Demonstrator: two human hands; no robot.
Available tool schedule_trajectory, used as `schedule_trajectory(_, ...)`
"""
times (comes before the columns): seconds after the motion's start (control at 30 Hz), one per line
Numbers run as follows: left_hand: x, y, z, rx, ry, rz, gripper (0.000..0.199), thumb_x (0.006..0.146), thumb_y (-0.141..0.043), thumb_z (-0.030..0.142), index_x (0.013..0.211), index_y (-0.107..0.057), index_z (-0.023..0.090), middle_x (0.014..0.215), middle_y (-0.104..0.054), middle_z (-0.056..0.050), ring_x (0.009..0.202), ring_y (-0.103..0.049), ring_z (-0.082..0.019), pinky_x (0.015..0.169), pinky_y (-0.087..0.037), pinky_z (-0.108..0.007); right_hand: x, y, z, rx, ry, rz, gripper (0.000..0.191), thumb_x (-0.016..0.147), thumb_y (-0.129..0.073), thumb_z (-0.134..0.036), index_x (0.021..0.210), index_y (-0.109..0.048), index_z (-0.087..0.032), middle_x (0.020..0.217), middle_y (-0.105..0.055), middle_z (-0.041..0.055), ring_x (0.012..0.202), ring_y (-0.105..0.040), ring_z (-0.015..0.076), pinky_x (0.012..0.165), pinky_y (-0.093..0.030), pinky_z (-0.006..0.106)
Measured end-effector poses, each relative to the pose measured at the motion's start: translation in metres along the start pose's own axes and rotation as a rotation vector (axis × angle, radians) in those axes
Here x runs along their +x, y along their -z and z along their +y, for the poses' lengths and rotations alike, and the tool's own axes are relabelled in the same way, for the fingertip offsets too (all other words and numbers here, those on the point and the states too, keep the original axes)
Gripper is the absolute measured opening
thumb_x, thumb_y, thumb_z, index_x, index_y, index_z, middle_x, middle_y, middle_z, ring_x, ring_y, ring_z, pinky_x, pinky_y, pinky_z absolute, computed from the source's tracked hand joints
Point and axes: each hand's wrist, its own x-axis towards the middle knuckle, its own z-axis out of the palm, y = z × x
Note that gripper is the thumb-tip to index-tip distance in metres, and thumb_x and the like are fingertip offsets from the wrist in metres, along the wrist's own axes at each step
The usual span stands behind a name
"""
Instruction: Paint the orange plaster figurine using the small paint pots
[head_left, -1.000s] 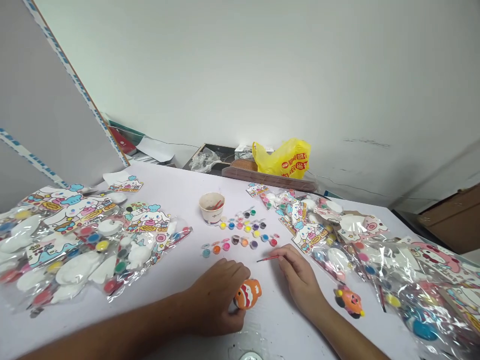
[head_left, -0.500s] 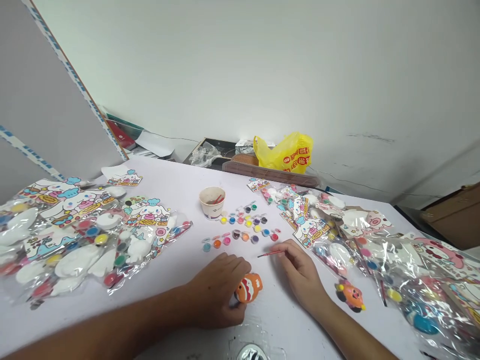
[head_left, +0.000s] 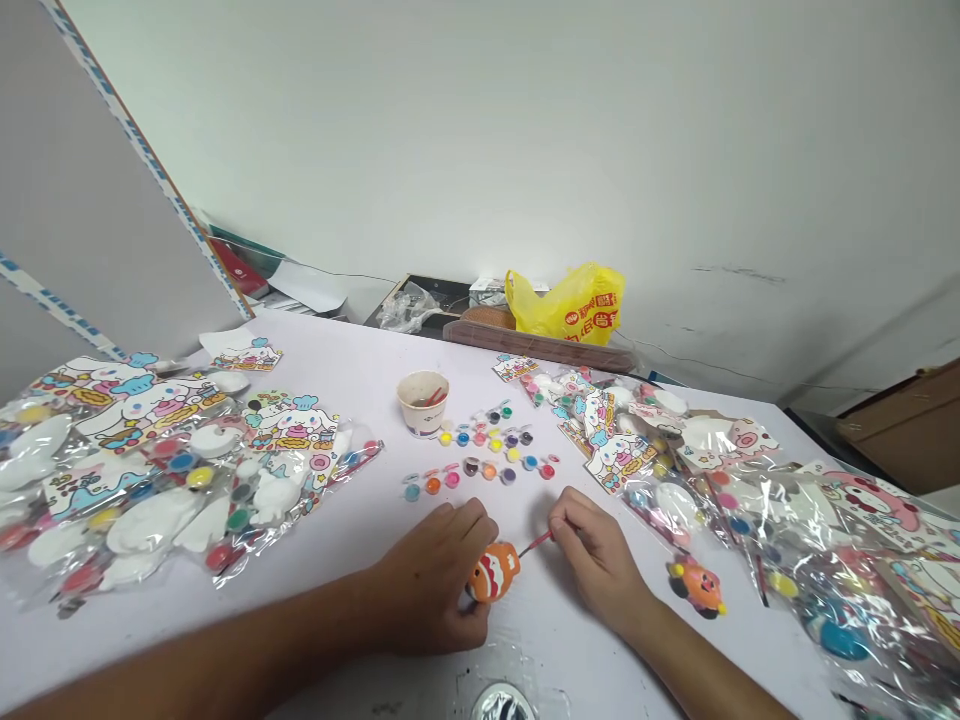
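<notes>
My left hand is closed around a small orange figurine with white and red bands, near the middle front of the table. Between the fingers of my right hand is a thin red paintbrush, its dark tip at the right edge of the figurine. Beyond both hands lie small open paint pots in several colours, in short rows. A paper cup stands behind them with a red stick in it. To the right of my right hand lies another painted figurine, orange with black and yellow parts.
Clear bags with white figures and paint pots cover the left side of the table. More such bags lie on the right. A yellow plastic bag sits at the back by the wall. A round silvery disc is at the front edge.
My right hand has moved slightly down, and the paintbrush now points at the figurine, with its tip at the figurine's edge. My left hand still holds the figurine, slightly tilted.
</notes>
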Motion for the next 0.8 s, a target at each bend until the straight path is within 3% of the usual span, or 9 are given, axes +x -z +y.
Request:
schedule_trajectory(0.13,0.0003,0.0016,0.0001,-0.031,0.012,-0.009,0.04,0.06,-0.053,0.012,0.094,-0.035,0.023,0.094,-0.045,-0.004,0.083,-0.043,-0.023,0.073,-0.038,-0.034,0.0011,-0.0015,-0.0018,-0.039,-0.009,-0.069,0.03,0.1,-0.038,-0.029,0.072,-0.046,-0.022,0.07,-0.046,-0.0004,0.063,-0.045,0.0157,0.058,-0.035,0.028)
schedule_trajectory(0.47,-0.0011,0.0034,-0.0017,-0.12,-0.018,-0.019,0.05,0.062,-0.054,0.006,0.104,-0.035,0.025,0.1,-0.045,-0.003,0.085,-0.045,-0.021,0.074,-0.04,-0.032,-0.0025,-0.0047,-0.0053,-0.005,0.066,-0.091,0.029,0.102,-0.036,-0.028,0.075,-0.046,-0.022,0.072,-0.048,-0.0001,0.065,-0.046,0.0151,0.06,-0.036,0.028)
schedule_trajectory(0.8,0.0,0.0048,-0.0016,-0.127,-0.034,-0.011,0.048,0.062,-0.054,0.005,0.101,-0.033,0.025,0.095,-0.044,-0.001,0.081,-0.045,-0.02,0.068,-0.038,-0.031,-0.0051,-0.0088,-0.0098,-0.063,0.103,-0.086,0.028,0.099,-0.041,-0.023,0.071,-0.043,-0.021,0.068,-0.044,-0.0019,0.059,-0.042,0.013,0.055,-0.033,0.026)
